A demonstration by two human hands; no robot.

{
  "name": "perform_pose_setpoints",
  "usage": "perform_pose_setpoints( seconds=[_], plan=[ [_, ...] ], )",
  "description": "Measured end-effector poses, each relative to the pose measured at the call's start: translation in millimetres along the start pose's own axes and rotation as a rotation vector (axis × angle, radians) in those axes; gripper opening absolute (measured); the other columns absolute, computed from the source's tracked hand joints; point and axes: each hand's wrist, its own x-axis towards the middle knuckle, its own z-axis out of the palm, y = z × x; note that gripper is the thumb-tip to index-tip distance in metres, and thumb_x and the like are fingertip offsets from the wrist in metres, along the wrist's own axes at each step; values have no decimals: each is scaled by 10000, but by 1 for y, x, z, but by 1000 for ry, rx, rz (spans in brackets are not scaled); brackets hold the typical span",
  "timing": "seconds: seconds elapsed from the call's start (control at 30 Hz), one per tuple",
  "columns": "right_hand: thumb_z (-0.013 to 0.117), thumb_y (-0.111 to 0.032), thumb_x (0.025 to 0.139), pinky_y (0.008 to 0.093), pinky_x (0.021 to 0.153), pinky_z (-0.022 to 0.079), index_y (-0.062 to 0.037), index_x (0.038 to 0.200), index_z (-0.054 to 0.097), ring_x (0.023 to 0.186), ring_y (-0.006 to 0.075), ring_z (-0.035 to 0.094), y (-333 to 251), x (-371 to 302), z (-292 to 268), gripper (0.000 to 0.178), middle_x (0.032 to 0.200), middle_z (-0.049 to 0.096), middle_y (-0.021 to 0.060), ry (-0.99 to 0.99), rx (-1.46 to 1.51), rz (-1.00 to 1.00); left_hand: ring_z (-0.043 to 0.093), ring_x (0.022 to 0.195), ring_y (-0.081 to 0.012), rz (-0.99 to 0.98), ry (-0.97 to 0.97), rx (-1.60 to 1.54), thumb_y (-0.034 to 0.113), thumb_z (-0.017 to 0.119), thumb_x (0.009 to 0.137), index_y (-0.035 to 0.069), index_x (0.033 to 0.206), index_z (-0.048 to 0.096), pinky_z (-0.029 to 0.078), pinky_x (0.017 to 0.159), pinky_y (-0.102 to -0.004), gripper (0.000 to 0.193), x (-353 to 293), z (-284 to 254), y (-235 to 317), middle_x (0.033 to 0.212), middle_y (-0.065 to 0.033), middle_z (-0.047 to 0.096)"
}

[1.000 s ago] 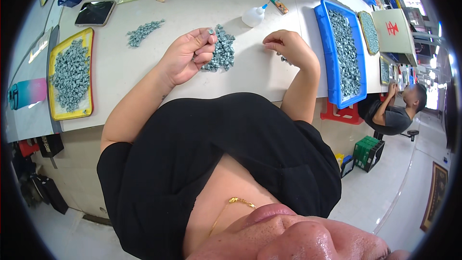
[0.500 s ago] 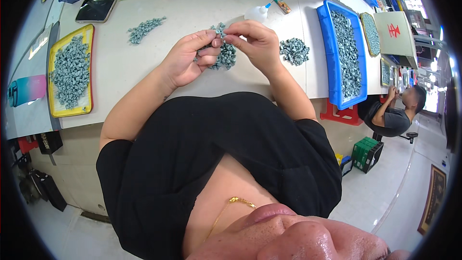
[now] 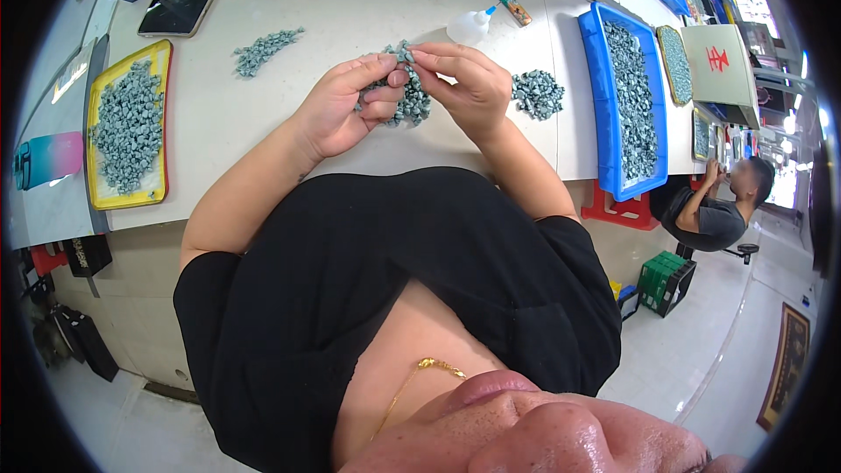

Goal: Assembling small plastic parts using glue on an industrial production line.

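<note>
Above the white table, both my hands meet over a pile of small grey-green pieces. My left hand is closed in a pinch, thumb and forefinger on a small grey-green piece. From the other side, my right hand pinches at the same piece with thumb and forefinger. Fingertips cover much of it, so its exact kind does not show. Left of the hands lies a loose, lighter pile. A darker pile sits just right of my right hand.
A yellow tray of pieces stands at left, near a phone and a bottle. At right is a blue bin full of pieces. A blue-tipped squeeze bottle stands beyond my hands. Another person sits far right.
My right-hand fingers have shifted slightly and curl a little closer around the small piece. My left hand keeps its pinch in nearly the same place.
</note>
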Motion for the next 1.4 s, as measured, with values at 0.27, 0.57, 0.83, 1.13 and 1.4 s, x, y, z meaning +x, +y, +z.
perform_pose_setpoints(
  seconds=[0.27, 0.57, 0.83, 1.13, 1.4],
  plan=[
    [742, 58, 643, 290, 680, 529, 14, 846, 676, 765, 219, 662, 10, 1, -1, 218, 909, 692, 122, -68, -26, -142, 327, 593, -35, -27, 16, 11, 161, 463, 973, 13, 960, 521, 290, 491, -175, 159, -2, 3, 0, 851, -6, 492],
    [732, -17, 637, 357, 722, 518, 14, 819, 649, 801, 268, 652, 13, 4, -4, 202, 937, 674, 125, -132, -23, -314, 329, 603, -32, -2, -39, 72, 171, 485, 970, 44, 930, 506, 276, 484, -156, 136, -2, -6, -3, 805, 5, 460],
    [745, 20, 657, 326, 673, 530, -6, 820, 676, 780, 244, 656, 9, 0, 2, 179, 936, 683, 112, -77, 48, -194, 347, 555, -36, 262, 97, 248, 117, 540, 940, 31, 880, 513, 274, 468, -184, 109, -6, 9, -7, 748, -15, 513],
    [753, 50, 649, 272, 588, 518, 3, 832, 665, 708, 224, 633, 2, -5, 12, 209, 858, 665, 109, 21, -74, -111, 391, 522, -34, 446, 205, 500, 95, 559, 928, 6, 877, 522, 314, 462, -191, 109, -7, 14, -13, 743, -36, 567],
    [745, 50, 667, 282, 593, 523, 18, 861, 662, 694, 212, 628, -6, -11, 21, 214, 860, 661, 112, 70, -146, -43, 382, 520, -29, 488, 241, 490, 103, 554, 932, 5, 882, 521, 311, 459, -192, 115, -6, 12, -14, 743, -29, 561]
  ],
)
